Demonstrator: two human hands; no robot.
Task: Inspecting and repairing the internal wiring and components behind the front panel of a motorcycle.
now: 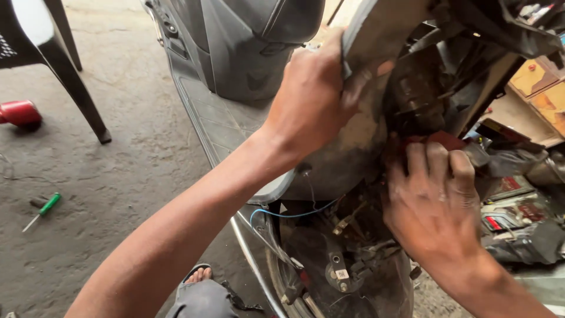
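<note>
Where the curved grey plastic body panel (359,118) of the dark scooter (247,53) bends over its front end, the left hand (312,97) is closed on the panel's upper edge, fingers wrapped over the rim and thumb side toward the camera. Just below and to the right, the right hand (432,200) has its fingers curled over a small red part (444,140) tucked under the panel; whether it truly grips that part or only presses on it cannot be told, as the hand is blurred. The panel's long axis runs from top right down to bottom left, its dusty inner face turned toward the viewer.

Beneath both hands lie exposed black brackets and one thin blue wire (288,214) looping across the opening, with the front wheel's rim (259,271) below. The scooter's grey ribbed footboard (218,118) stretches away to the upper left.

On the concrete floor (118,176) to the left lie one green-handled screwdriver (42,211) and one red cylindrical object (20,113), beside one black plastic chair leg (76,82). One sandalled foot (199,274) shows at the bottom. Cluttered boxes and parts (518,206) crowd the right side, close behind the right hand.
</note>
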